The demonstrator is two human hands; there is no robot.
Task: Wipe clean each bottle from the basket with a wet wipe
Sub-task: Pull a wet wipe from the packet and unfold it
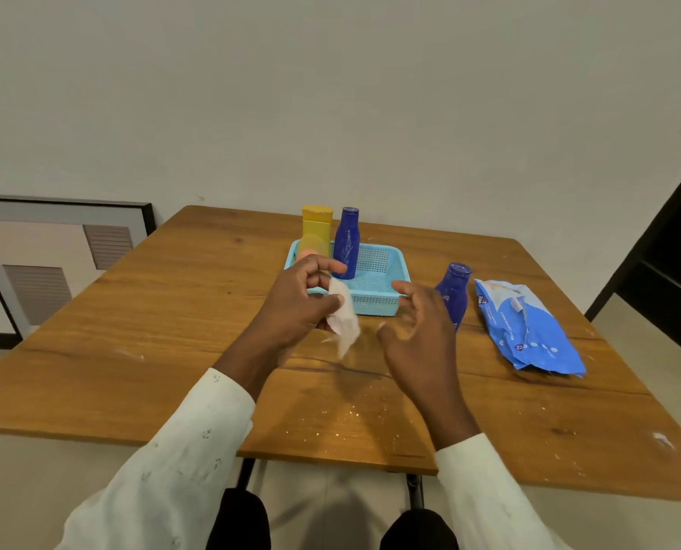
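From the head camera I am looking down at a wooden table (172, 303) with both hands raised over its middle. My left hand (295, 307) is pinching a crumpled white wet wipe (343, 319) between thumb and curled fingers; the wipe is hanging down from the grip and trailing toward the tabletop, its lower edge blurred. My right hand (414, 331) is hovering just beside it, fingers spread and loosely curved, gripping nothing, with a small gap between it and the wipe.

Behind the hands a light blue basket (374, 271) is sitting on the table. Inside it a yellow bottle (316, 230) is standing upright at the left rear, and a dark blue bottle (347, 242) is standing upright just beside it, to its right. A pinkish item low in the basket is partly hidden by my left hand and I cannot tell what it is. A second blue bottle (455, 289) is standing on the table outside the basket, to its right, just past my right fingertips and partly covered by them. Further right a blue wipes packet (525, 327) is lying flat on the table, well apart from both hands.
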